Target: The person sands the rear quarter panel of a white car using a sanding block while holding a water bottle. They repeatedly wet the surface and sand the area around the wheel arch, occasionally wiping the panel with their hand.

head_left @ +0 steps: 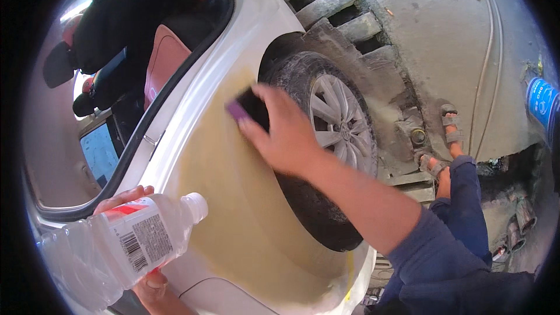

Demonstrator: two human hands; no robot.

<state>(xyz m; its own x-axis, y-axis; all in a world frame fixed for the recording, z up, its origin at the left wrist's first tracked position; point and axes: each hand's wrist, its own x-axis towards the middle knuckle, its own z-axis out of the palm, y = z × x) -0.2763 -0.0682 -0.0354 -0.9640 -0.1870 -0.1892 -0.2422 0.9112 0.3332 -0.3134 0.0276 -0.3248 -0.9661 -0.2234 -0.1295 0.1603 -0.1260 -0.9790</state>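
My left hand [153, 287] grips a clear plastic bottle [105, 251] with a white cap and a red-and-white label. The bottle lies tilted, its cap toward the car panel, and liquid inside is hard to make out. In my right hand [286, 131] is a black-and-purple sanding block [238, 111], slightly blurred, held against the panel above the wheel arch. A dull yellow-beige patch [227, 198] covers much of the white car's rear panel around that spot.
Right of the panel is a dusty tyre with a silver wheel [344, 116]. The car's side window [131, 93] lies at left. A slatted floor grate [326, 6] runs past the wheel. My sandalled feet [449, 134] stand on concrete, with a blue can [542, 102] and a hose [490, 70] farther right.
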